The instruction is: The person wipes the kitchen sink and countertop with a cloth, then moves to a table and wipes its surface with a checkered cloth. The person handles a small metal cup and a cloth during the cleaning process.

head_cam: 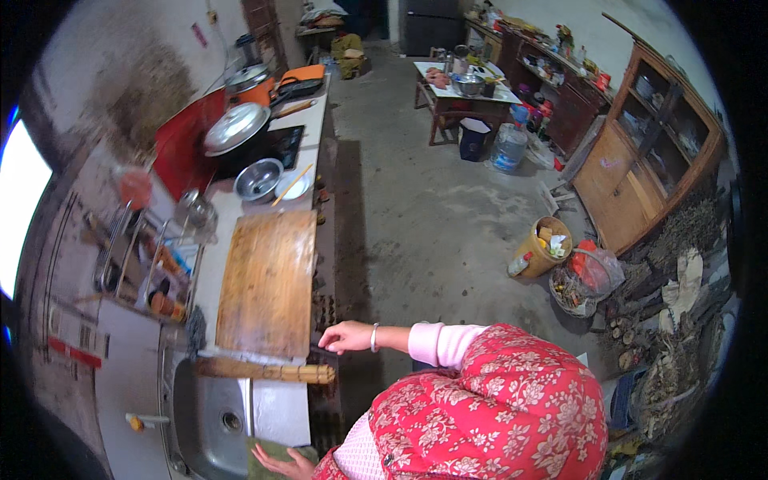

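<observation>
At the bottom, my left hand (281,462) lies with its fingers spread over a green cloth (261,453) beside the steel sink (210,408). My right hand (348,337), a bracelet at its wrist, is by the counter's edge, near the lower right corner of a wooden cutting board (267,282). Its fingers are partly curled; whether they hold the dark thing beneath them is unclear. Between the board and the sink, a bundled brush of thin sticks (267,370) lies across the sink's rim. White counter surface (281,414) shows right of the basin.
Beyond the board are a steel bowl (258,180), a white bowl (292,185) with a chopstick across it, and a lidded wok (238,129). A wire rack (150,258) stands left of the board. On the floor are a yellow bin (543,246) and a basket (573,294).
</observation>
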The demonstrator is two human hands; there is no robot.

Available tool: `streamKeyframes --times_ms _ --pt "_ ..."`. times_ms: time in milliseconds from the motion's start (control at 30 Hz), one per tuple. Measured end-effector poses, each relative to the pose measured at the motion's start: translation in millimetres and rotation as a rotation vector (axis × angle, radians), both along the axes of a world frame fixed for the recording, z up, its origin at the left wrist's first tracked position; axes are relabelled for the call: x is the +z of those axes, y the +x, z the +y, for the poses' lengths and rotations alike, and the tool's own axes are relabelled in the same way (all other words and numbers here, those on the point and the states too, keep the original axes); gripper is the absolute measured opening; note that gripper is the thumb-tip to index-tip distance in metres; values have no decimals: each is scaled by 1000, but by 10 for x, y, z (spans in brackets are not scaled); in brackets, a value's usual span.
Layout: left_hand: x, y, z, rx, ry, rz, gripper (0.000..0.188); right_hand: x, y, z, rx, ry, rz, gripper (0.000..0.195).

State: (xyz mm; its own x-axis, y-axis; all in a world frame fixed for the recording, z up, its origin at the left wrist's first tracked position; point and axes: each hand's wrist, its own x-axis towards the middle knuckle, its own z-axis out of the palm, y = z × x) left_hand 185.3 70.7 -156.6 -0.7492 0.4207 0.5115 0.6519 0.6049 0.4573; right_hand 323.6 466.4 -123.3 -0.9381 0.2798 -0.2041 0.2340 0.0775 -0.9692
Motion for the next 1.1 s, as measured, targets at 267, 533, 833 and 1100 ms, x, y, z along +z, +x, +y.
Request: streamKeyframes --times_ms 267,533,833,1100 --pt "639 755 3026 -311 155 -245 61 48 1732 2096 -383 -36 -64 28" --pt "882 1123 5146 -529 48 -307 68 -72 2654 3518 -714 -189 -23 27" --pt "782 1040 7562 -758 22 -347 69 -244 2992 5339 -887 -201 15 29" --pt "1073 632 10062 -915 88 -464 60 61 2927 7122 -1091 -211 -48 28"
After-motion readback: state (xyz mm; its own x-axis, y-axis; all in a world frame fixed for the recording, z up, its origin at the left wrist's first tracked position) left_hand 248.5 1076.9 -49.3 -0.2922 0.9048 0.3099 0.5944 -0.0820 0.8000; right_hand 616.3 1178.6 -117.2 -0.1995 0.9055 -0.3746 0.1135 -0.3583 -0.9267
